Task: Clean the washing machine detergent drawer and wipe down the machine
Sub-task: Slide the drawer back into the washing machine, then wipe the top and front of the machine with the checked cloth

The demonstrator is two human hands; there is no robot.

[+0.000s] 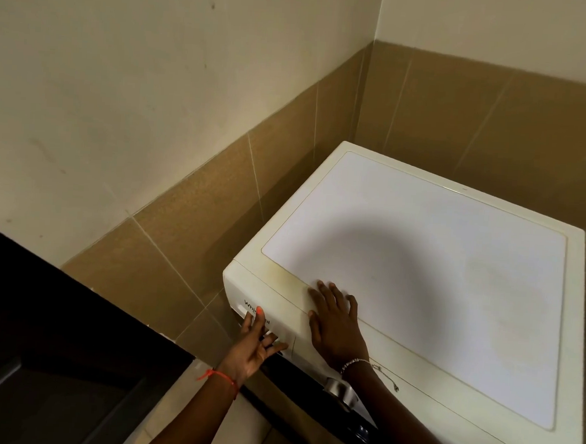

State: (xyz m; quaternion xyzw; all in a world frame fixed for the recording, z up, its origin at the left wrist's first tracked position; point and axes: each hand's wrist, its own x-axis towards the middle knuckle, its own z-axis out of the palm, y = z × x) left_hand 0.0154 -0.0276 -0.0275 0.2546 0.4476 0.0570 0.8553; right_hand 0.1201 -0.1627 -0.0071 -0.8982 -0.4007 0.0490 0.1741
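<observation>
A cream-white front-loading washing machine point(436, 265) stands in a tiled corner, seen from above. Its detergent drawer front point(246, 296), printed with a brand name, sits at the machine's front left corner and looks closed. My left hand point(253, 346) is against the drawer front, thumb on top, fingers curled at its lower edge. My right hand point(335, 322) lies flat, palm down and fingers apart, on the top's front edge just right of the drawer. A silver control knob point(341, 389) shows below my right wrist. No cloth is in view.
Brown tiled walls point(189, 215) close in behind and to the left of the machine, with a narrow gap between. A dark cabinet or door point(54, 344) fills the lower left. Pale floor tile point(187, 411) shows under my left forearm.
</observation>
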